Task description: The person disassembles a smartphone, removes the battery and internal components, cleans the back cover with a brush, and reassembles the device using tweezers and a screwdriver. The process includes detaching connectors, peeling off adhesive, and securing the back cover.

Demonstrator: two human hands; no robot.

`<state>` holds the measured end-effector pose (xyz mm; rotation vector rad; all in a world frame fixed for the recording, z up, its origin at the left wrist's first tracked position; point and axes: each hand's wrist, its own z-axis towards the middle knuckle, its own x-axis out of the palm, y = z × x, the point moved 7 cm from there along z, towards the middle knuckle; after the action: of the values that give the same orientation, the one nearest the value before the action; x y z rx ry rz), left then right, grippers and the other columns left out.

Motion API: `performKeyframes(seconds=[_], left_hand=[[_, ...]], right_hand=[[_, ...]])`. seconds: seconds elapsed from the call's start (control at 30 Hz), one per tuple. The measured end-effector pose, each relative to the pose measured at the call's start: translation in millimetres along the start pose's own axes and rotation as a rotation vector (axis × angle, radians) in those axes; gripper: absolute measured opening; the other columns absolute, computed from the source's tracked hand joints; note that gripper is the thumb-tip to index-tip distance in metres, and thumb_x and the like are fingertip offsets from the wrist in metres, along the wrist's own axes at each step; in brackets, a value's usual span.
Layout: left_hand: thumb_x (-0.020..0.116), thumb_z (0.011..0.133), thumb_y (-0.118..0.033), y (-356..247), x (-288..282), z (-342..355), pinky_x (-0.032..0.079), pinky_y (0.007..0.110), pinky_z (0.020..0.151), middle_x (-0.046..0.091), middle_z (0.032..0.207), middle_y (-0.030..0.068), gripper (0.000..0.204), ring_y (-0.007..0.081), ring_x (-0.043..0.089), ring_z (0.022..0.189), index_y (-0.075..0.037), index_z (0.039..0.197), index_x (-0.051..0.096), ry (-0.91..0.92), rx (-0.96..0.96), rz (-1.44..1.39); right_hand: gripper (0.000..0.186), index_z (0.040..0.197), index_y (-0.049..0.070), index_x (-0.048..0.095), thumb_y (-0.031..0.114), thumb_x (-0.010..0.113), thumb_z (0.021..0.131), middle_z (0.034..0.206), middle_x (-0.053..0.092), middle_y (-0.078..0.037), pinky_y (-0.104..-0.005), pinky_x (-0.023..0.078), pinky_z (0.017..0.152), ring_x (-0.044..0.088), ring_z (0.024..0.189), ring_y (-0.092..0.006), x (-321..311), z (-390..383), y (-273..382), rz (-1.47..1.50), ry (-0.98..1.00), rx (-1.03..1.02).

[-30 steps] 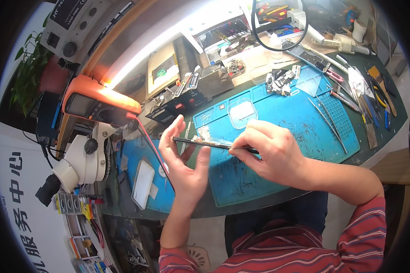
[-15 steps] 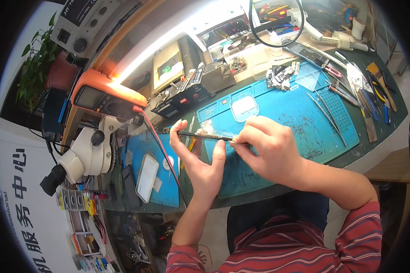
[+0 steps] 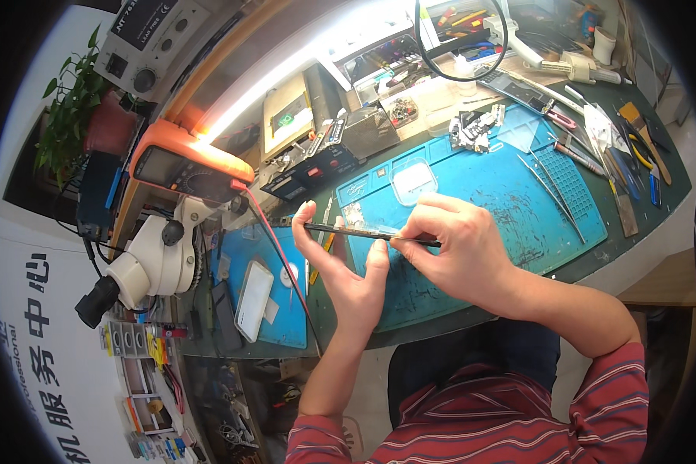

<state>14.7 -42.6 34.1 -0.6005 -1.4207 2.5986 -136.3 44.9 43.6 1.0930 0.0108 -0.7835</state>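
Two bare hands are holding our thin dark slab (image 3: 346,230) in the air, and it is appearing nearly edge-on over the left part of the large blue mat (image 3: 487,193). With our left hand (image 3: 348,290) we are grasping the slab between spread digits: a finger is reaching up to its left end while the thumb is pressing against its near edge, around the middle. With our right hand (image 3: 464,243) we are pinching the slab farther right, thumb and forefinger drawn together; we cannot tell whether those fingertips are also gripping something small.

Beyond our hands, a clear-rimmed tray (image 3: 414,182) is sitting on the mat, and a heap of metal parts (image 3: 475,127) is lying near its far edge. To the right, tweezers (image 3: 547,187) are resting slantwise on the mat. To our left, a white phone-shaped piece (image 3: 253,301) is lying on a smaller blue mat (image 3: 288,331), near a white microscope (image 3: 158,255), and an orange multimeter (image 3: 193,166) is standing behind them.
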Motion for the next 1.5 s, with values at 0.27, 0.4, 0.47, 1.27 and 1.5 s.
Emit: performKeyframes(seconds=[0.27, 0.4, 0.47, 1.27, 1.5], left_hand=[[0.068, 0.082, 0.002, -5.5, 4.6, -3.1, 0.025, 0.053, 0.129, 0.021, 0.164, 0.0136, 0.101, 0.0271, 0.019, 0.158, -0.006, 0.165, 0.012, 0.024, 0.056, 0.002], [0.069, 0.08, 0.002, -7.4, 5.1, -2.3, 0.024, 0.058, 0.129, 0.018, 0.163, 0.0166, 0.105, 0.0289, 0.02, 0.157, -0.003, 0.165, 0.008, 0.037, 0.063, 0.021], [0.069, 0.08, 0.001, -8.5, 5.5, -2.6, 0.023, 0.058, 0.129, 0.018, 0.163, 0.0167, 0.105, 0.0292, 0.019, 0.157, -0.003, 0.165, 0.007, 0.038, 0.07, 0.022], [0.073, 0.1, -0.018, -13.1, -7.3, 8.7, 0.042, 0.039, 0.109, 0.044, 0.141, 0.0139, 0.067, 0.0235, 0.052, 0.122, -0.003, 0.157, 0.042, 0.002, 0.123, 0.168], [0.066, 0.106, -0.006, -2.0, -23.8, 15.3, 0.048, 0.029, 0.101, 0.061, 0.134, 0.0061, 0.041, 0.0124, 0.059, 0.112, 0.0, 0.145, 0.056, -0.005, 0.158, 0.282]], right_hand=[[0.013, 0.082, 0.006, 0.069, 0.015, 0.078, 0.085, 0.081, 0.068, -0.008, -0.0435, 0.054, 0.068, 0.069, 0.077, -0.0313, -2.1, -6.9, -5.8, 0.068, -0.005, 0.061], [0.013, 0.082, 0.006, 0.07, 0.015, 0.079, 0.085, 0.081, 0.068, -0.009, -0.0431, 0.054, 0.068, 0.069, 0.076, -0.031, -1.5, -8.5, -7.7, 0.098, -0.001, 0.089], [0.013, 0.082, 0.006, 0.07, 0.016, 0.079, 0.086, 0.081, 0.068, -0.009, -0.043, 0.053, 0.067, 0.069, 0.076, -0.031, -1.4, -9.6, -9.0, 0.116, -0.001, 0.102], [0.015, 0.085, 0.008, 0.067, 0.014, 0.08, 0.087, 0.089, 0.065, -0.008, -0.042, 0.054, 0.067, 0.067, 0.079, -0.0308, -15.6, -10.8, 3.1, -0.151, -0.204, -0.212], [0.014, 0.093, 0.006, 0.067, 0.01, 0.079, 0.088, 0.092, 0.064, -0.009, -0.042, 0.056, 0.069, 0.067, 0.082, -0.0328, -13.2, 4.8, 0.4, -0.159, -0.165, -0.247]])
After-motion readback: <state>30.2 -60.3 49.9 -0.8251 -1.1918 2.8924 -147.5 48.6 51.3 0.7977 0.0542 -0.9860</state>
